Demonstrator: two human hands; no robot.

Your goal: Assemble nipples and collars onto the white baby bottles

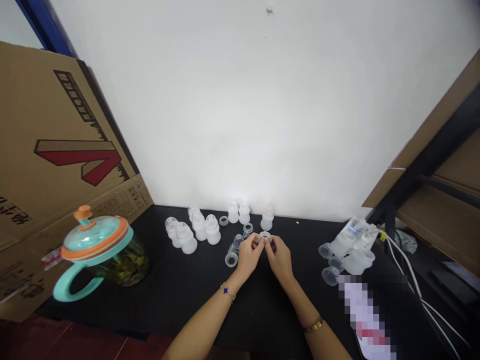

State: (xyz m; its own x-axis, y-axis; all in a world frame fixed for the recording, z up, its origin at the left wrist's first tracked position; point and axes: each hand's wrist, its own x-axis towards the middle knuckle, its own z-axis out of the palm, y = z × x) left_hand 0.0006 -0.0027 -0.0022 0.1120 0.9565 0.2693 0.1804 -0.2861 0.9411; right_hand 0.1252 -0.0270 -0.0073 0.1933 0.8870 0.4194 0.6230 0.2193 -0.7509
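Between my fingertips is a translucent ring-shaped bottle collar (pixel 264 234). My left hand (pixel 248 252) pinches its left side, and my right hand (pixel 278 252) grips its right side. Just left of my left hand lie loose clear caps (pixel 238 242) and a ring collar (pixel 231 259). Another collar (pixel 248 228) rests behind that hand, and one more ring (pixel 224 220) is farther back. A white baby bottle (pixel 267 219) stands upright behind my hands, with two more bottles (pixel 239 212) to its left. Whatever sits inside the held collar is hard to make out.
Several capped baby bottles (pixel 186 238) stand on the black table (pixel 157 310) at left. A teal-lidded pitcher (pixel 127 260) stands nearer. To the right are clear domes (pixel 330 275), white bottle parts (pixel 359 261), a blurred-out flat item (pixel 365 315) and white cables (pixel 408 267). A wall rises behind.
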